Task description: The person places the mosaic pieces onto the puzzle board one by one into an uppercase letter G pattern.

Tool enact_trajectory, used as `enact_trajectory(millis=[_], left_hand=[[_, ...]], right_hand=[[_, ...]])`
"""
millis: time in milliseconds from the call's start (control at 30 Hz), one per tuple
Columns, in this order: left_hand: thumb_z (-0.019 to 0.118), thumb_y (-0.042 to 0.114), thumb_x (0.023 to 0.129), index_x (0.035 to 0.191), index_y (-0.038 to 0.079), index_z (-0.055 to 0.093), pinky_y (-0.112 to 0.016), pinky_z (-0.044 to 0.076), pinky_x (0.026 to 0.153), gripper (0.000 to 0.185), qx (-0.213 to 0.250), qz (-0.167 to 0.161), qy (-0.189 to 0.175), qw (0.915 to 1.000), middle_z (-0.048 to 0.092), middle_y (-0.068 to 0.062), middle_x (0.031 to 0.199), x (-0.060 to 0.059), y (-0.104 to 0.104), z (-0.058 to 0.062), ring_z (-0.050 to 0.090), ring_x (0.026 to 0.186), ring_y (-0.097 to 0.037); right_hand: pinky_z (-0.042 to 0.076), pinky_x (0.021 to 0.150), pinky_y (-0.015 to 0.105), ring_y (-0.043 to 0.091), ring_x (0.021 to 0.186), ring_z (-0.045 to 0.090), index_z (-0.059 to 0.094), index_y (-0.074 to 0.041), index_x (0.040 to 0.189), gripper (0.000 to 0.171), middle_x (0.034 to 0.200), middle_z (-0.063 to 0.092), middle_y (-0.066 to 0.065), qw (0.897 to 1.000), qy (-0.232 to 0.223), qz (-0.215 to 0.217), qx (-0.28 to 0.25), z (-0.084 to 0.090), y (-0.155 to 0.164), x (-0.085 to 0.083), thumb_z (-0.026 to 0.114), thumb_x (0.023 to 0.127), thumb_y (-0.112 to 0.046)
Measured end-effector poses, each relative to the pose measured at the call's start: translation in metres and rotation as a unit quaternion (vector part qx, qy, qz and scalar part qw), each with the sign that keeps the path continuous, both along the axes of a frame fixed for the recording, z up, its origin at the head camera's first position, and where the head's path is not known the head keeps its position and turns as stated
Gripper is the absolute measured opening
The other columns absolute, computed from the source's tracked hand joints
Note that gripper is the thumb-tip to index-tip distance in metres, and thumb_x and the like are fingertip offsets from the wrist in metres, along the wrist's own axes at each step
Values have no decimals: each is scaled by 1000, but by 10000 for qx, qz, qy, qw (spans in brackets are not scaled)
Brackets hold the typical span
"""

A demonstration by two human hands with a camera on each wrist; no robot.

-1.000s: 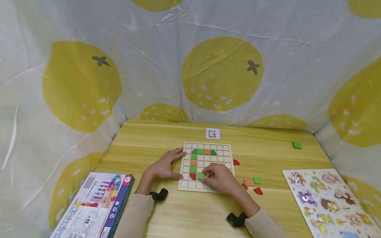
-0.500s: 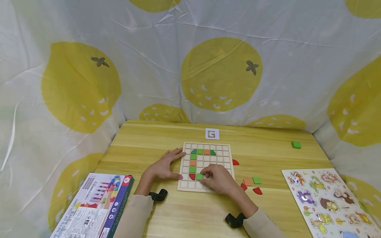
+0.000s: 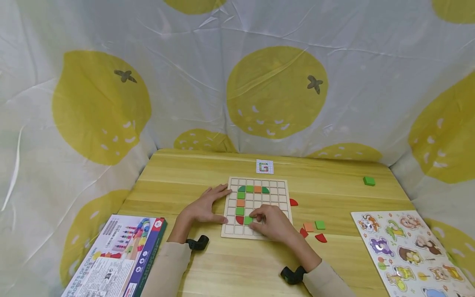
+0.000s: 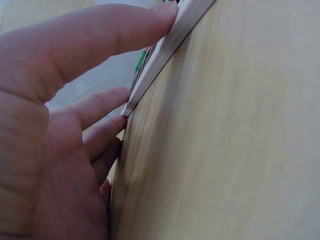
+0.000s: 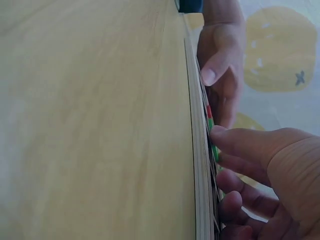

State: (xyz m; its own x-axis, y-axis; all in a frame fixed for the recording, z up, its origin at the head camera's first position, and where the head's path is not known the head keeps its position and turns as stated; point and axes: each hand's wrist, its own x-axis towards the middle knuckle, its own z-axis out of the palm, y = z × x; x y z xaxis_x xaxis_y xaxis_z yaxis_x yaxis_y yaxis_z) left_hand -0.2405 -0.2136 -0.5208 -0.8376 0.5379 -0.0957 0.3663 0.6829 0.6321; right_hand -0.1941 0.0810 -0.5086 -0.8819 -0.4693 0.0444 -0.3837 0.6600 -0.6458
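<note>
A wooden grid board [image 3: 282, 192] lies on the table. Green and orange square tiles with quarter-round pieces fill cells down its left part and along its upper part. My right hand [image 3: 273, 222] is over the lower middle, thumb and index finger pinching the edge of a green square tile [image 3: 248, 220]. That tile sits in a cell right of a red quarter-round piece [image 3: 240, 220]. My left hand [image 3: 202, 209] steadies the board's left side, thumb near the lower corner and straight fingertips higher up. In the left wrist view, the thumb [image 4: 115, 30] touches the board's edge [image 4: 165, 52].
Right of the board lie an orange tile [image 3: 309, 227], a green tile [image 3: 320, 225] and several red quarter-round pieces [image 3: 320, 238]. A pattern card [image 3: 264, 166] lies behind the board. A box [image 3: 118, 251] stands left, an animal puzzle [image 3: 412, 247] right, green blocks [image 3: 369, 181] far right.
The green tile in my right hand has moved slightly left and down into its cell beside the red piece, and has stayed there over the last half second. My left hand holds its place.
</note>
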Motion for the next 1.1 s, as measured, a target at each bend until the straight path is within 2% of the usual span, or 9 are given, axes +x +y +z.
enact_trajectory(millis=[300,800,1100], left_hand=[[85,46,77,161,24,38,-60,6,130,99,16,17,-4,10000,18,-3,174,1,-1,-1,10,161,-37],[86,45,76,161,27,38,-65,8,127,99,50,129,-96,9999,17,0,174,2,1,1,7,160,-43],[86,45,76,162,26,37,-63,7,128,100,35,113,-122,9999,17,0,174,2,1,1,7,160,-42]], right_hand=[[45,63,21,8,71,52,81,-22,102,16,76,57,-13,9991,32,-128,-414,1,16,1,84,88,-28],[39,55,20,6,60,44,80,-14,106,26,76,57,-8,9959,-75,-673,-604,8,86,3,86,86,-28],[43,54,22,7,63,48,79,-12,107,27,79,58,-5,9930,51,-1014,-609,11,122,9,86,85,-26]])
